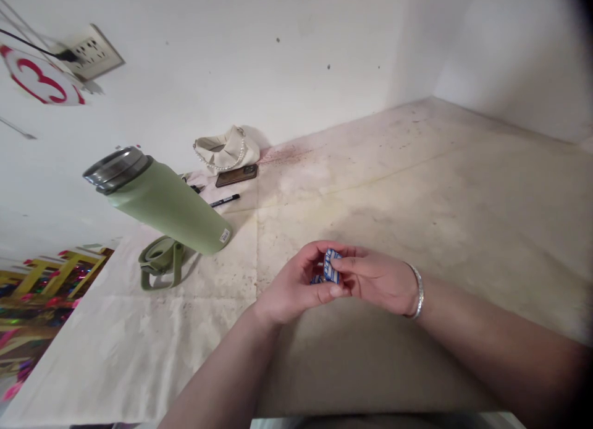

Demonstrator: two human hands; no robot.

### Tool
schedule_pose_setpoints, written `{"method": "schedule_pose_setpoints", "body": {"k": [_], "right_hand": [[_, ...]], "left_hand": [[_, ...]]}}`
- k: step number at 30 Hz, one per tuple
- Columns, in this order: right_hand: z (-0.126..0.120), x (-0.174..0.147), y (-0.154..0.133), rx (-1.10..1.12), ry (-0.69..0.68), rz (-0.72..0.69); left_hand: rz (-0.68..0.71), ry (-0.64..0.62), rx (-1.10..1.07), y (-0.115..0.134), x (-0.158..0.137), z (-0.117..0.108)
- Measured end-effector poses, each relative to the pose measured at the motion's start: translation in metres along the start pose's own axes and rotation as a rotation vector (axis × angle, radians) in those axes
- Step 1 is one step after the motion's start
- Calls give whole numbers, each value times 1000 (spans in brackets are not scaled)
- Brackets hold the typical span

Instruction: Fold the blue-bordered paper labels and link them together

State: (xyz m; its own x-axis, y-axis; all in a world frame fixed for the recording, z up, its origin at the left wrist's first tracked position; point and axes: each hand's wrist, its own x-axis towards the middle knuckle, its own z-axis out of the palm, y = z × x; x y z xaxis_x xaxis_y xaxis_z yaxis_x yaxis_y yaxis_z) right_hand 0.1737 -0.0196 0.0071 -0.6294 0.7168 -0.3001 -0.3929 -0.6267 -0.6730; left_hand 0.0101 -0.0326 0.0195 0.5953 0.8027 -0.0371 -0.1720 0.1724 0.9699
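Remotely, I held the small blue-and-white patterned piece (pixel 332 267) in the closed grip of left hand (pixel 293 285) and right hand (pixel 380 282), above the pale, stained counter (pixel 393 200). I judged it light, stiffness uncertain, best pinched by its edges.

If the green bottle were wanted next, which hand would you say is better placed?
Probably the left hand: it is nearer the green bottle, with the right hand farther off. Both hold the small blue-and-white item, so the left would likely let go first.
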Motion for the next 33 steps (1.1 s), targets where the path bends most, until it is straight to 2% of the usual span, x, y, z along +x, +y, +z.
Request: {"method": "schedule_pose_setpoints", "body": {"k": [6,9,12,15,18,23,33], "right_hand": [[-3,0,1,-13,-4,5],[-1,1,1,-64,20,-37],[1,3,-2,-194,88,-164],[4,3,-6,-369,195,-281],[5,3,-9,-485,242,-326],[5,3,-9,-585,231,-351],[-2,5,-5,-707,261,-323]], "left_hand": [[12,0,-4,-1,1,0],[38,29,-6,0,1,1],[65,167,55,1,2,3],[20,314,144,3,4,4],[-37,396,171,2,6,5],[-57,482,181,-1,7,4],[-124,446,228,-3,7,6]]}}
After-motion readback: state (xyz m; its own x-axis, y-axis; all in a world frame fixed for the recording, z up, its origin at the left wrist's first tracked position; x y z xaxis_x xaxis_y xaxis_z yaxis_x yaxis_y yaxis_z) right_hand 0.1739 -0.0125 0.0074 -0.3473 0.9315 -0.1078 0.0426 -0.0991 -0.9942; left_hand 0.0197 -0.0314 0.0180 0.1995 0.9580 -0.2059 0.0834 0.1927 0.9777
